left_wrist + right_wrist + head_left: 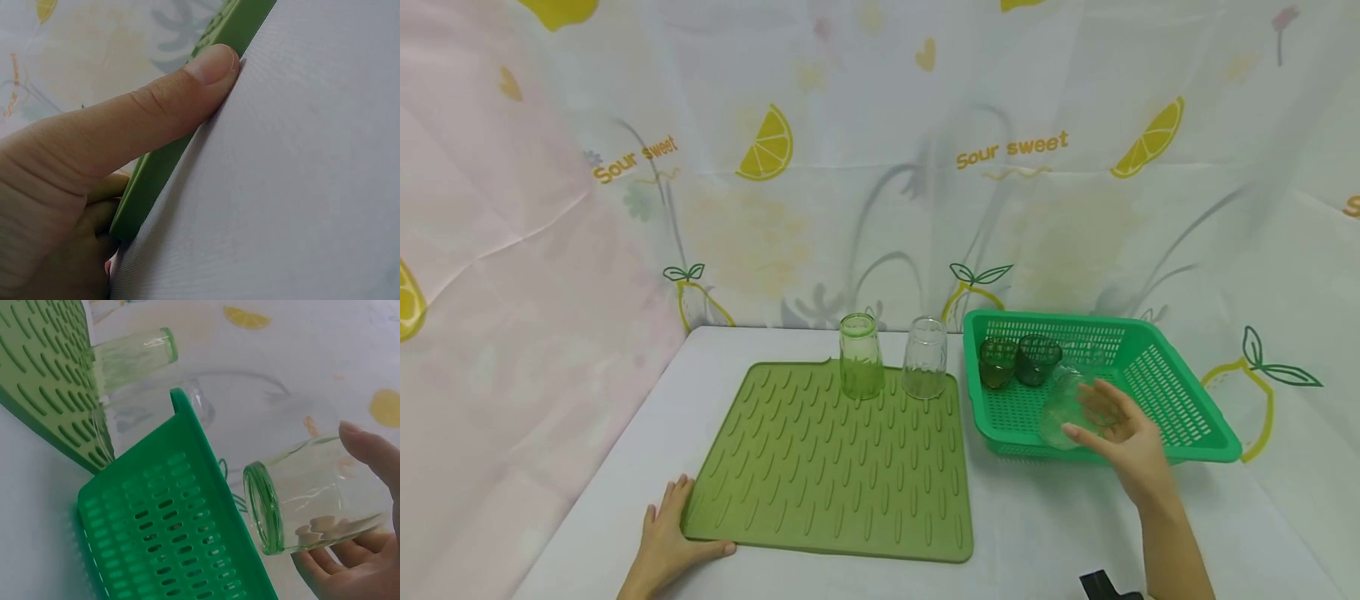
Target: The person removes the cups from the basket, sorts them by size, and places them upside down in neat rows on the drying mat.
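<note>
Right wrist: right hand (1137,450) curls round a glass (312,497), apparently over the basket (190,437); smooth sides could slip! Left of it, left hand (666,533), thumb and fingers apart, touches the mat (835,475).

White tabletop (1045,525), pale backdrop cloth (880,117) behind it, yellow lemon slices (766,148), green leaf outlines (682,272), orange "Sour sweet" lettering (1037,145).

Touches the near left corner of a ridged green mat (820,467) with the left hand (664,535) on the white table (1037,525). Holds a see-through glass (1060,418) over the green basket (1198,429) at right with the right hand (1133,446). Faces a green-tinted tumbler (861,362) and, to its right, a clear tumbler (925,360) near the mat's far edge. Has two dark cups (1037,362) side by side inside the basket, at far left.
</note>
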{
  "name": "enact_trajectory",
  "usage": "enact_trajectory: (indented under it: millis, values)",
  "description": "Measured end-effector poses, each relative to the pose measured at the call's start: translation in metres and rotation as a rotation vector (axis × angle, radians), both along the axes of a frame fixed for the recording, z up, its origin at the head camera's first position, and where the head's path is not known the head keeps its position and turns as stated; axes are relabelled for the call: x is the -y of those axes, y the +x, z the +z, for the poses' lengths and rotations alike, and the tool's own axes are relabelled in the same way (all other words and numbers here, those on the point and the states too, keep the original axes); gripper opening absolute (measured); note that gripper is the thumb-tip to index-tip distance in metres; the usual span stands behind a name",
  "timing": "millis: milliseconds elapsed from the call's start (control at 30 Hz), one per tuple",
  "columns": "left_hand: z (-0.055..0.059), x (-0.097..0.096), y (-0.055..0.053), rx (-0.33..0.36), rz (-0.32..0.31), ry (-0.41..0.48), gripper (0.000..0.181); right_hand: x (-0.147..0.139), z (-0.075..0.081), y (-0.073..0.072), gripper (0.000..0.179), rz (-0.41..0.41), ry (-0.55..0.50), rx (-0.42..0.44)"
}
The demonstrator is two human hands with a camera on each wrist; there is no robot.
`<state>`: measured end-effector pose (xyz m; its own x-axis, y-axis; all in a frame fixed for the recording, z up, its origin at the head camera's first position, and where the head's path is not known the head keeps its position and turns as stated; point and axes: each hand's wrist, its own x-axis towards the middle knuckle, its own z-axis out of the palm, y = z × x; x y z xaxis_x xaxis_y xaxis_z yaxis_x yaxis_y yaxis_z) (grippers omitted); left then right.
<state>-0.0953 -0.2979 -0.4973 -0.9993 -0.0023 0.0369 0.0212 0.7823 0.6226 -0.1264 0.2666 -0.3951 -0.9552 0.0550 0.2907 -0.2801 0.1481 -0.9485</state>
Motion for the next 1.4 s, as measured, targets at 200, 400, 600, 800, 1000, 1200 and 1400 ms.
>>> enact_trajectory:
  millis: [200,400,600,800,1000,1200,1400]
  values:
    - [0.000,0.000,0.000,-0.008,-0.002,0.001,0.117,0.017,0.000,-0.004,0.071,0.032,0.045,-0.014]
    - [0.000,0.000,0.000,-0.004,-0.002,0.006,0.117,0.032,-0.003,-0.009,0.071,0.083,0.030,-0.052]
    - [0.001,-0.001,-0.001,0.013,0.000,-0.002,0.117,0.045,-0.005,-0.015,0.072,0.128,0.013,-0.064]
    - [0.001,-0.001,0.000,0.019,0.006,-0.008,0.118,0.059,-0.007,-0.020,0.071,0.170,-0.010,-0.085]
    - [0.001,-0.001,0.000,0.028,0.009,-0.008,0.119,0.074,-0.006,-0.026,0.071,0.237,-0.043,-0.139]
    - [0.001,0.000,-0.001,0.013,0.006,-0.012,0.118,0.087,-0.008,-0.030,0.072,0.260,-0.030,-0.117]
    - [0.000,-0.001,0.000,0.021,0.001,0.008,0.118,0.098,-0.011,-0.034,0.074,0.259,0.008,-0.067]
